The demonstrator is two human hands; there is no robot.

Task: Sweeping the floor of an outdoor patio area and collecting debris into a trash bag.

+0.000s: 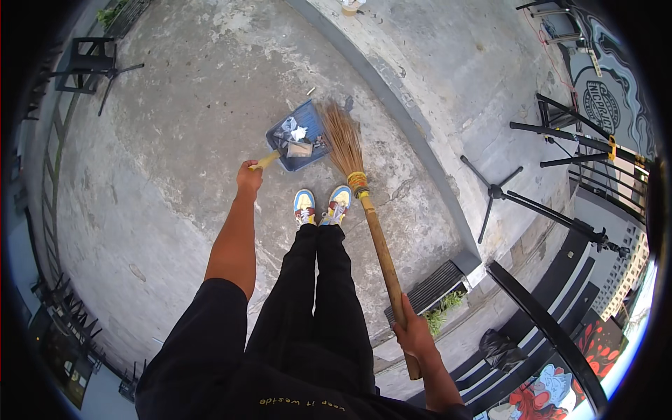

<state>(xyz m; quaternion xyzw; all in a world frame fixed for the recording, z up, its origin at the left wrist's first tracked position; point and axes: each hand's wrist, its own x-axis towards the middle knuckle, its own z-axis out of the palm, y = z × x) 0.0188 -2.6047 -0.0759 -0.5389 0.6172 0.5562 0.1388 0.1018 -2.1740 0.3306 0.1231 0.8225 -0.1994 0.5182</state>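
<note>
My left hand [250, 177] grips the yellow handle [266, 159] of a blue plastic dustpan [310, 118]. Crumpled white paper [298, 133], clear plastic and a tan piece of litter [300, 150] lie in the pan. In my right hand [416, 332] is the long wooden handle [386, 254] of a stick broom. Its brown bristles [344, 139] fan out against the pan's open right side, bound by a yellow and orange wrap [358, 183]. Just beyond the pan's top corner, a small white stub [311, 91] lies on the concrete.
A raised concrete edge [388, 105] curves along the right. Beyond it stand a black tripod stand [495, 191] and a plastic cup [350, 7]. A ribbed planter [430, 289] sits by its near corner. At far left are a black stool [93, 55] and another stand [111, 73].
</note>
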